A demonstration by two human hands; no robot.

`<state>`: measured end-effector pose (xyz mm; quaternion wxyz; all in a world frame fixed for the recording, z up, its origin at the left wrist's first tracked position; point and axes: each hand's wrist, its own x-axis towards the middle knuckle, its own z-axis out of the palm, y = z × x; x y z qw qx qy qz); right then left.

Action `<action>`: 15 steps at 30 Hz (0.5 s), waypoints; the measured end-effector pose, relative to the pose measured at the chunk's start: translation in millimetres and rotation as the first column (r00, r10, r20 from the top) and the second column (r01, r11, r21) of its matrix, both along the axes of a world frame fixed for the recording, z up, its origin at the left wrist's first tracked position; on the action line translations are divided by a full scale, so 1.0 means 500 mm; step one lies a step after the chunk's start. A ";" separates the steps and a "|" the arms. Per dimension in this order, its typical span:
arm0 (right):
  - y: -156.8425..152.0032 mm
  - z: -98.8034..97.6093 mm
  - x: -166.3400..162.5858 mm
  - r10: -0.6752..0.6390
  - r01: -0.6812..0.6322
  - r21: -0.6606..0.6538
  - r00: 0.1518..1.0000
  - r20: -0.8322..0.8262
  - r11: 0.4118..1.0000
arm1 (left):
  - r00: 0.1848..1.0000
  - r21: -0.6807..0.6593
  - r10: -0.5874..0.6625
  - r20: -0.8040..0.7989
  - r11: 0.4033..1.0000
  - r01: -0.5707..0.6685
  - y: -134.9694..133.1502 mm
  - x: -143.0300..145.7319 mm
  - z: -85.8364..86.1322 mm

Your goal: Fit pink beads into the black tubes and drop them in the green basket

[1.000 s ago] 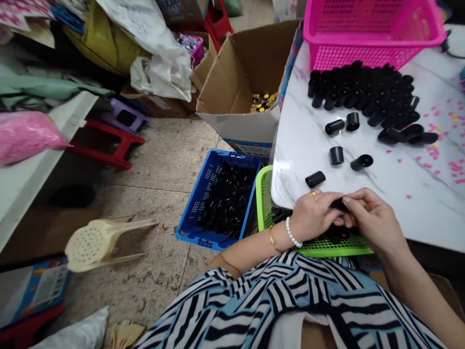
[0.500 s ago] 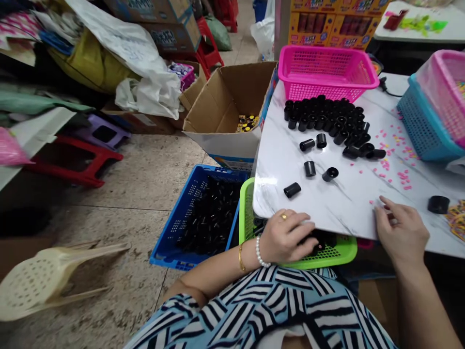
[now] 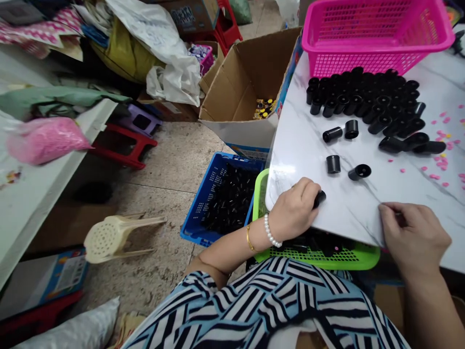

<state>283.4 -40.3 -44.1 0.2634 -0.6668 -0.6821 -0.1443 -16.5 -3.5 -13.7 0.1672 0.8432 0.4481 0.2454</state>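
My left hand is closed around a small black cylinder, whose end sticks out past the fingers over the table's near left corner. Under that wrist is a green basket holding more black pieces. At the table's front edge, my right hand is curled, and whatever is inside the fingers is hidden. Loose black cylinders lie ahead of the left hand, some upright and some on their sides. Behind them stands a dense cluster of the same cylinders.
Beyond the cluster sits a pink basket. Small pink bits are scattered on the table's right. To the left are a blue crate of black pieces, an open cardboard box and a cream stool.
My left hand has moved from over the green basket onto the table corner and taken hold of the black cylinder lying there. My right hand's fingers have curled in. The view has shifted.
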 end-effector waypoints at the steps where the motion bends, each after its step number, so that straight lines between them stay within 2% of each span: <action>1: -0.002 0.002 -0.007 0.004 -0.004 -0.015 1.000 0.015 1.000 | 1.000 -0.028 -0.022 -0.009 0.999 0.021 -0.003 -0.001 0.012; 5: -0.009 0.009 -0.013 -0.004 0.002 -0.057 1.000 -0.030 0.998 | 0.984 -0.118 -0.056 -0.171 0.992 0.036 0.008 0.007 0.045; 8: -0.008 0.008 -0.003 0.001 -0.006 -0.064 0.997 -0.077 0.998 | 0.965 -0.175 -0.063 -0.253 0.984 0.018 0.031 0.028 0.048; 12: -0.006 0.009 -0.002 0.004 -0.017 -0.096 0.992 -0.127 0.995 | 0.983 -0.212 -0.073 -0.168 0.977 0.036 0.048 0.051 0.029; 15: -0.012 0.029 -0.025 -0.052 0.009 -0.165 0.965 -0.258 0.986 | 0.995 -0.179 -0.085 -0.052 0.981 0.074 0.043 0.054 0.004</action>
